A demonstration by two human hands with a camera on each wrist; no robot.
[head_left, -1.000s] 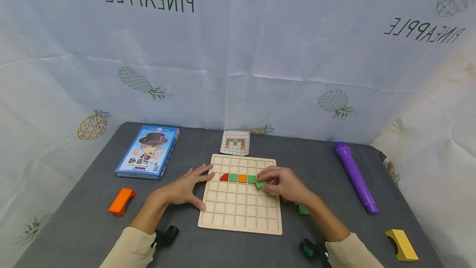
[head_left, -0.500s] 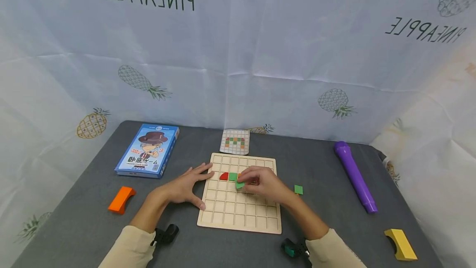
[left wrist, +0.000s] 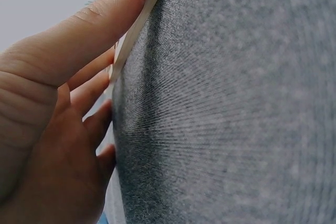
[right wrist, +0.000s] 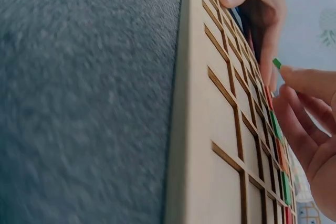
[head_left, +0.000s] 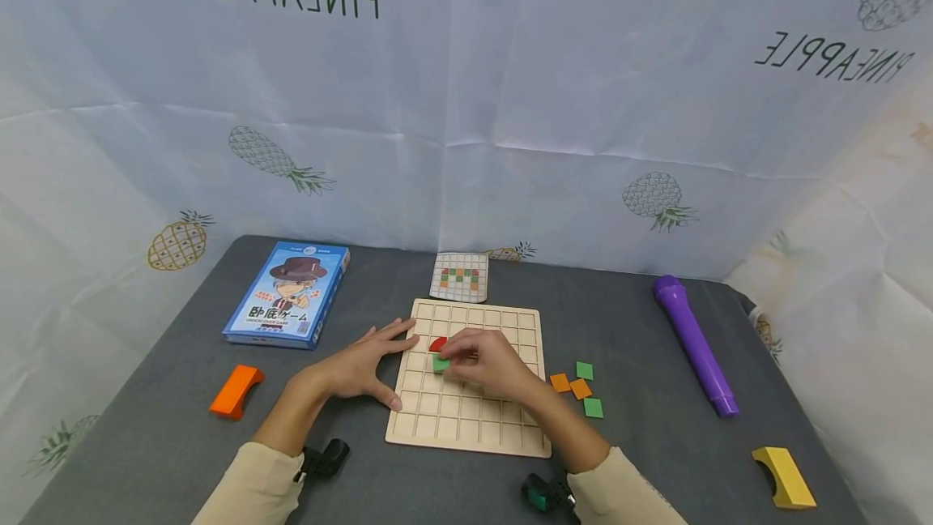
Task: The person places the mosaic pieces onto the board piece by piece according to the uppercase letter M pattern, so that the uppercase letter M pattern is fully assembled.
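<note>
My left hand (head_left: pixel 355 367) rests with spread fingers along the left side of a wooden grid board (head_left: pixel 466 432). In the left wrist view its thumb (left wrist: pixel 100 17) touches the board's edge. Between thumb and fingers, my right hand (head_left: pixel 484 363) pinches a green square tile (head_left: pixel 440 364) over the board's left part, just nearer than a red rounded tile (head_left: pixel 437 343) set in the grid. The right wrist view shows the held tile (right wrist: pixel 276 63) raised above the board, and a row of red, green and orange tiles (right wrist: pixel 285 187) in the grid. From the head view my right hand hides most of that row.
Loose orange tiles (head_left: pixel 581 389) and green tiles (head_left: pixel 594 407) lie right of the board. Behind it is a pattern card (head_left: pixel 459 277). A blue game box (head_left: pixel 287 294) and orange block (head_left: pixel 236 392) stand left; a purple microphone (head_left: pixel 696 347) and yellow block (head_left: pixel 785 478) lie right.
My right hand has moved left across the board with the green tile, from the row's right end to its left end. The loose tiles at right are now uncovered. My left hand stays put.
</note>
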